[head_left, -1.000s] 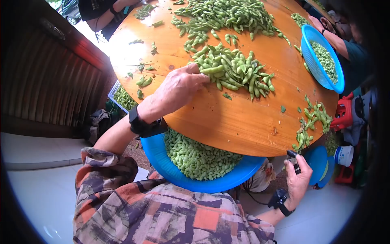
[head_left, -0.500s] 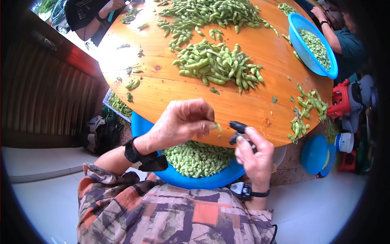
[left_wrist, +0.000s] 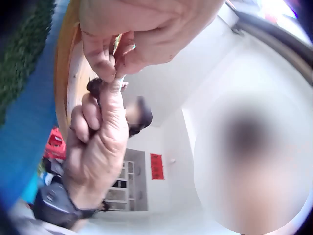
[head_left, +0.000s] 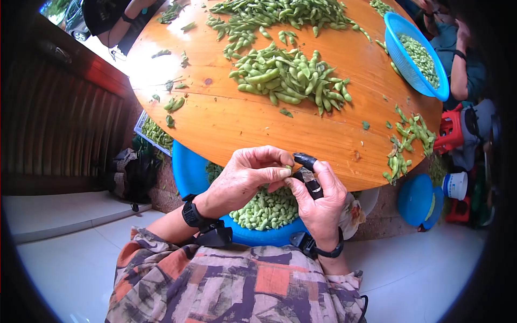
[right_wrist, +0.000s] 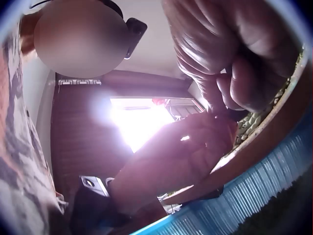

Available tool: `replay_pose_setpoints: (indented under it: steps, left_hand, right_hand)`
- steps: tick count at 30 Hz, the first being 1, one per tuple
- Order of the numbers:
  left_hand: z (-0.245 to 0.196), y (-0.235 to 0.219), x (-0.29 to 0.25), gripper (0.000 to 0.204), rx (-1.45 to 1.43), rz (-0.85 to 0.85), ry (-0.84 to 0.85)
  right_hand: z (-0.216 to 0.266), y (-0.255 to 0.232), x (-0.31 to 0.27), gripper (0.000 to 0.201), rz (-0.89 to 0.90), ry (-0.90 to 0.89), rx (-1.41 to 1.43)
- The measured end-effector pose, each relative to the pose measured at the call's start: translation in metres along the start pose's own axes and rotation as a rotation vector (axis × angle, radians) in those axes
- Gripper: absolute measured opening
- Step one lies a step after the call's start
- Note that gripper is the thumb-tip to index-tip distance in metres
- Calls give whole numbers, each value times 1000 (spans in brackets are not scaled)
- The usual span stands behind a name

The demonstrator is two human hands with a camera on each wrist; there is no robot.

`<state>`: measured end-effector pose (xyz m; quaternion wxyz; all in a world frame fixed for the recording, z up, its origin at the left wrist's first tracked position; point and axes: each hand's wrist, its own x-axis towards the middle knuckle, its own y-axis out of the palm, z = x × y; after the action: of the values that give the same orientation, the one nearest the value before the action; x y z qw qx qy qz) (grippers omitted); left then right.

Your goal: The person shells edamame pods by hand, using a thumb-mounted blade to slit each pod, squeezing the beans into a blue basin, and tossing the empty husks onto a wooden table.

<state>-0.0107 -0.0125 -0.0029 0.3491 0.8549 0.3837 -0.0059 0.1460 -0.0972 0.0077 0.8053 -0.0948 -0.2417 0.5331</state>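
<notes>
Over the front edge of the round wooden table [head_left: 226, 129], my hands meet fingertip to fingertip. My left hand [head_left: 239, 180] pinches a small green edamame pod [head_left: 289, 168] between thumb and fingers; little of the pod shows. My right hand [head_left: 323, 202] has black coverings [head_left: 305, 160] on two fingers. Its thumb presses in at the same pod, fingers bent, as the left wrist view also shows. Below them, a blue basin [head_left: 186, 175] holds shelled green beans [head_left: 266, 210], partly hidden by the hands. A heap of edamame pods [head_left: 291, 81] lies ahead on the table.
A larger pod pile [head_left: 285, 13] lies farther back. At the right stands a blue basket [head_left: 396, 51] of shelled beans, beside another person's arm [head_left: 459, 75]. Loose pods [head_left: 409, 140] are scattered near the right edge, past which stands a red stool [head_left: 449, 129].
My left hand has left the pod heap and come back toward me with a pod. My right hand has moved up and left from the table's right edge to meet it.
</notes>
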Motion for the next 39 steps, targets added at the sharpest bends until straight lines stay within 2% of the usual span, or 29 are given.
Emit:
replay_pose_setpoints:
  steps: [4,7,9,11,15,21,23,27,29,30,32,36,38,39]
  left_hand:
    - [-10,8,-5,14,-4,-8,-20]
    - [-4,2,-4,19,133,2,47]
    - [-5,8,-2,23,152,9,58]
    - [-2,13,2,39,194,20,67]
    - [-3,14,6,43,299,68,114]
    - [-6,18,4,42,462,40,10]
    - [-4,18,3,43,422,30,65]
    - [3,16,2,47,451,4,120]
    - [2,15,-1,49,365,-2,64]
    - [0,16,-2,49,364,-1,62]
    - [-3,18,-6,50,296,24,12]
    - [-5,13,-7,49,274,20,-5]
    - [-3,10,-9,47,252,31,-12]
    - [-2,9,-11,47,255,29,-11]
  right_hand:
    - [-2,-4,2,40,-11,7,28]
    - [0,-14,1,31,25,-5,56]
    - [-1,-24,-4,22,155,247,248]
    - [0,-28,-6,19,177,224,244]
    - [1,-33,-9,14,222,176,253]
    - [-5,-34,-12,12,257,192,349]
    - [-6,-36,-10,11,283,289,449]
    - [-8,-32,-9,10,263,253,432]
    - [-6,-32,-7,9,293,477,723]
    - [-9,-33,-6,9,292,479,723]
    - [-18,-35,-7,10,394,663,999]
    - [-9,-26,-13,10,340,616,956]
    - [-4,-23,-15,11,285,359,694]
    - [-2,-25,-15,15,291,373,676]
